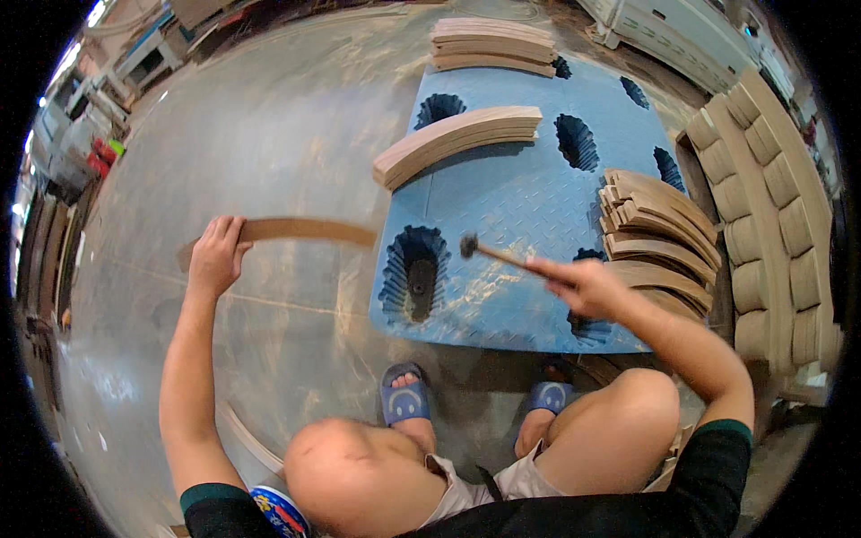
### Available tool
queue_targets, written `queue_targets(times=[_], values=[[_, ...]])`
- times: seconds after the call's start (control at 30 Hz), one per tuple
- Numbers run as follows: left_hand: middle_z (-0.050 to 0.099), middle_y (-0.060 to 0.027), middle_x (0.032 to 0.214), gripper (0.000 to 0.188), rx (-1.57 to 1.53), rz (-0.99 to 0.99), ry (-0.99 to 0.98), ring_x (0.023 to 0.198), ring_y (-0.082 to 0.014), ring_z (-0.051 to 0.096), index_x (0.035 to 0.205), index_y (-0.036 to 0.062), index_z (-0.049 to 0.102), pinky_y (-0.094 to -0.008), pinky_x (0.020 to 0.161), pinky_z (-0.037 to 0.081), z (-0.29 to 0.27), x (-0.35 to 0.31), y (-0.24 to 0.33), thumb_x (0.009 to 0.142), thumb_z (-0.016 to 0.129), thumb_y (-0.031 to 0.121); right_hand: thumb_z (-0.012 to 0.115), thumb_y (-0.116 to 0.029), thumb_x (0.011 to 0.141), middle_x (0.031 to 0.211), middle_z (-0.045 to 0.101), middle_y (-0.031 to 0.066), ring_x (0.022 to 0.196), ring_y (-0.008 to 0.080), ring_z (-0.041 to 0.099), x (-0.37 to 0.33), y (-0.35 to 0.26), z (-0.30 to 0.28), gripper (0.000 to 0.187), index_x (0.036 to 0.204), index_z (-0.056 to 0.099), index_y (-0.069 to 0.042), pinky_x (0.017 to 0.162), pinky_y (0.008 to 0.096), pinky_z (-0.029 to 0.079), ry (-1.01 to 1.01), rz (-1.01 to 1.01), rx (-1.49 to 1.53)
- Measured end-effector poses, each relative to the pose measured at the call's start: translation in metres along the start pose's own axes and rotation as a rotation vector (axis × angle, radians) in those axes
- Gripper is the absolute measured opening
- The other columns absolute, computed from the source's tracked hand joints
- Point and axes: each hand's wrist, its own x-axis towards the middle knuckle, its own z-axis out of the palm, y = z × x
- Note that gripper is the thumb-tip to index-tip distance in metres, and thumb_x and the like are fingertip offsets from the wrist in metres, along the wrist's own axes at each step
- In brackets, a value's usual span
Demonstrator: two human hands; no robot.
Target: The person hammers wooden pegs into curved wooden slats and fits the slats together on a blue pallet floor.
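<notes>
My left hand [218, 255] is closed round one end of a curved wooden slat [305, 229], held out over the floor at the left. The slat's far end comes close to the left edge of a blue plastic pallet [502, 305]. In my right hand [587, 287] is a hammer [502, 257], gripped by its wooden handle. Its dark head hangs over the pallet's near part. A stack of curved wooden pieces [457, 139] rests across the pallet's left middle, one end jutting past the edge.
Several curved slats [659, 229] lie piled on the pallet's right side, and another wooden stack [493, 47] sits at its far end. Ribbed holes [417, 273] open in the pallet. Beyond its right edge stands a long wooden assembly [762, 206]. A pale curved strip [254, 441] lies by my left knee.
</notes>
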Motion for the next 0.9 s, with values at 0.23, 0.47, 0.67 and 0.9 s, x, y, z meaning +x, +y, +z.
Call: queue_targets(times=[0.23, 0.47, 0.67, 0.9], values=[[0.08, -0.0217, 0.126, 0.04, -0.163, -0.116, -0.067, 0.115, -0.0461, 0.077, 0.13, 0.0039, 0.08, -0.0561, 0.097, 0.061, 0.002, 0.237, 0.121, 0.108, 0.078, 0.037, 0.08, -0.028, 0.107, 0.095, 0.082, 0.0154, 0.077, 0.0411, 0.079, -0.061, -0.003, 0.073, 0.063, 0.167, 0.064, -0.036, 0.068, 0.0506, 0.065, -0.023, -0.02, 0.084], [0.084, -0.0269, 0.115, 0.042, -0.225, -0.107, -0.256, 0.111, -0.0477, 0.08, 0.114, 0.0042, 0.088, -0.0567, 0.099, 0.062, 0.074, 0.37, 0.25, 0.101, 0.084, 0.044, 0.08, -0.029, 0.107, 0.082, 0.073, 0.0095, 0.069, 0.037, 0.075, -0.08, 0.013, 0.086, 0.072, 0.173, 0.054, -0.042, 0.059, 0.0492, 0.063, 0.015, -0.079, 0.076], [0.084, -0.0266, 0.113, 0.043, -0.17, -0.052, -0.266, 0.111, -0.0481, 0.08, 0.115, 0.0046, 0.088, -0.0562, 0.1, 0.063, 0.125, 0.395, 0.274, 0.098, 0.087, 0.045, 0.08, -0.027, 0.108, 0.086, 0.076, 0.0107, 0.072, 0.0376, 0.076, -0.097, 0.031, 0.094, 0.066, 0.17, 0.06, -0.039, 0.062, 0.0496, 0.064, 0.083, 0.022, 0.203], [0.084, -0.0236, 0.12, 0.044, -0.169, -0.07, -0.295, 0.118, -0.0457, 0.079, 0.116, 0.0036, 0.086, -0.056, 0.104, 0.061, 0.139, 0.397, 0.276, 0.101, 0.084, 0.045, 0.082, -0.024, 0.107, 0.094, 0.08, 0.0164, 0.076, 0.0412, 0.077, -0.1, 0.033, 0.09, 0.06, 0.166, 0.067, -0.029, 0.068, 0.049, 0.064, 0.136, 0.136, 0.384]])
